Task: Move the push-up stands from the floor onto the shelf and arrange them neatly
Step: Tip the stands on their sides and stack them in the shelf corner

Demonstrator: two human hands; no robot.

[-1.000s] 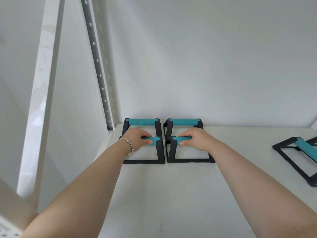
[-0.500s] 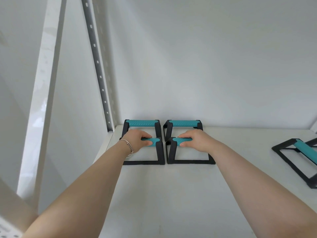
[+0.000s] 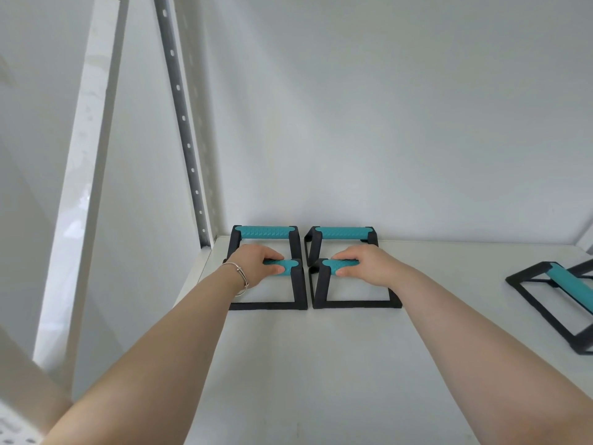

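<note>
Several push-up stands with black frames and teal grips stand on the white shelf (image 3: 321,364). Two stand against the back wall: the back-left stand (image 3: 264,233) and the back-right stand (image 3: 340,233). Directly in front of them are the front-left stand (image 3: 296,284) and the front-right stand (image 3: 321,285), side by side. My left hand (image 3: 256,264) is closed around the front-left stand's grip. My right hand (image 3: 369,263) is closed around the front-right stand's grip. Another stand (image 3: 564,297) lies at an angle at the shelf's right.
A grey perforated shelf upright (image 3: 183,120) rises at the back left corner, and a white post (image 3: 83,175) stands nearer on the left. A white wall (image 3: 385,123) closes the back. Bare shelf surface stretches between the grouped stands and the angled one.
Almost nothing has moved. Both hands stay on the two front stands' grips; the stands sit slightly closer to the back pair.
</note>
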